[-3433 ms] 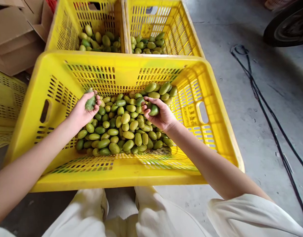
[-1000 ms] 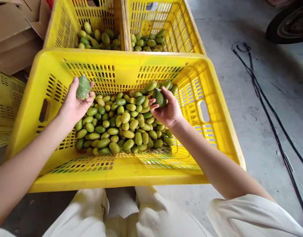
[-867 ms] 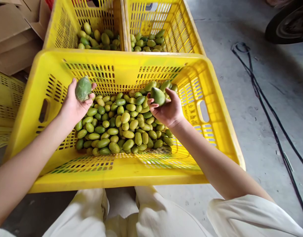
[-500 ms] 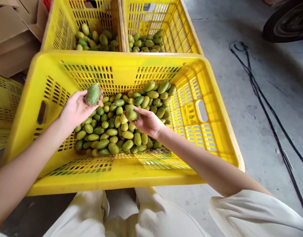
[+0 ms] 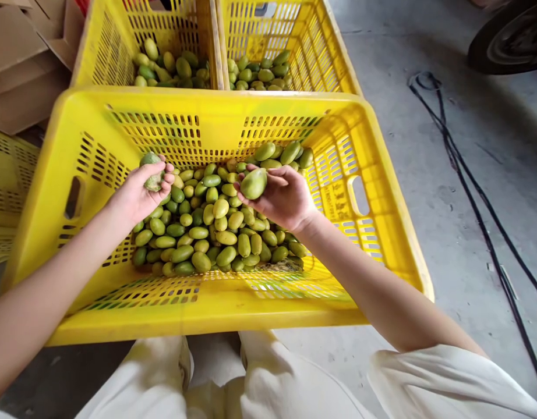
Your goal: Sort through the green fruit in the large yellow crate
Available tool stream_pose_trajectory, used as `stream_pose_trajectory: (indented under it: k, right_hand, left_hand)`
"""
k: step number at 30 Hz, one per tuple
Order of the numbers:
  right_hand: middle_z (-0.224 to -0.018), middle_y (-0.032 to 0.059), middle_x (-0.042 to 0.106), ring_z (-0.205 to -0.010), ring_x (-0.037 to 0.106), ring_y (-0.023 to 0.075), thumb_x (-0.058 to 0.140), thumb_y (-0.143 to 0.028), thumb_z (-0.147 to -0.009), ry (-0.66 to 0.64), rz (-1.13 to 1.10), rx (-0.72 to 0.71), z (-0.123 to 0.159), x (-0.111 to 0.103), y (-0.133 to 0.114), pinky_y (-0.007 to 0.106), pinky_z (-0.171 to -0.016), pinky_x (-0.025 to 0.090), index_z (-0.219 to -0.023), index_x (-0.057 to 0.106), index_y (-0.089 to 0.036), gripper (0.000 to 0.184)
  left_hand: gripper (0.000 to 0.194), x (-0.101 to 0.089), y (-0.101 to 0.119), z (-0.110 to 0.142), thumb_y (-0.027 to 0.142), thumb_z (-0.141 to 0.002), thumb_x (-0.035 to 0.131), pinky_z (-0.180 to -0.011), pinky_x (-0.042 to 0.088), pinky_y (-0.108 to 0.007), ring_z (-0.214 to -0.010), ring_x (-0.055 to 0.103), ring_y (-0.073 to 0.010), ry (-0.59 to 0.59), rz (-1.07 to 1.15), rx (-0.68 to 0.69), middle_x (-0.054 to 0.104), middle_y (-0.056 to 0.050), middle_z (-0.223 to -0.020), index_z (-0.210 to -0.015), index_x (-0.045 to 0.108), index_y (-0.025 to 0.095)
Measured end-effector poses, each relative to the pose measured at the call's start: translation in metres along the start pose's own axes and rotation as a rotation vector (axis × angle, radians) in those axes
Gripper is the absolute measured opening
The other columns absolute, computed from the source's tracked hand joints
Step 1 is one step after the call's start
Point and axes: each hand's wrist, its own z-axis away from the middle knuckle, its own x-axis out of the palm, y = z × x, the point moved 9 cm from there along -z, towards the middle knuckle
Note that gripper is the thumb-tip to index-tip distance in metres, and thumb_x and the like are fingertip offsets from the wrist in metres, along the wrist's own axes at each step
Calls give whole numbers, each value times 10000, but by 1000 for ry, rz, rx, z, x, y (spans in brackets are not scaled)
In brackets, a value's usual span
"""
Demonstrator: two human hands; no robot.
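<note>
My left hand [image 5: 141, 189] is closed around a green oval fruit [image 5: 154, 183] with a pale, rough-looking skin. The thumb lies across it and hides part of it. Palm up, my right hand [image 5: 286, 198] holds a smoother yellow-green oval fruit [image 5: 254, 184] on its curled fingers. Both hands are over the front yellow crate [image 5: 216, 317]. A heap of small green and yellowish oval fruits [image 5: 201, 262] covers much of its bottom, below my hands.
Behind stand two more yellow crates [image 5: 353, 73] with similar fruits inside. Cardboard [image 5: 19, 75] lies at the far left, above another yellow crate [image 5: 10, 180]. On the right, a black cable [image 5: 478, 206] runs over the concrete floor, and a wheel [image 5: 511, 43] shows.
My right hand has moved right and turned palm up with its fruit. My left hand has lowered slightly and turned its fruit, with the thumb now across it.
</note>
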Motion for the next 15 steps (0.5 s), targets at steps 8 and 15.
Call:
stream_pose_trajectory:
  k: [8,15]
  right_hand:
    - [-976,14,777,-1022,776,232,791,-323,-928,26,101,-106,2,-7,-30,358,-824,697,-1038,684,-259,167]
    - [-900,6,738,-946,782,255,827,-260,-870,44,92,-66,0,-15,-22,472,-862,723,-1053,659,-267,249]
  left_hand:
    - [103,7,6,7,330,-999,675,-706,644,-285,-852,771,-218,4,70,27,747,-69,-903,-1062,681,248]
    - [113,7,3,7,238,-932,756,-587,563,-231,-652,677,-130,-15,-3,27,691,-4,-818,-920,644,242]
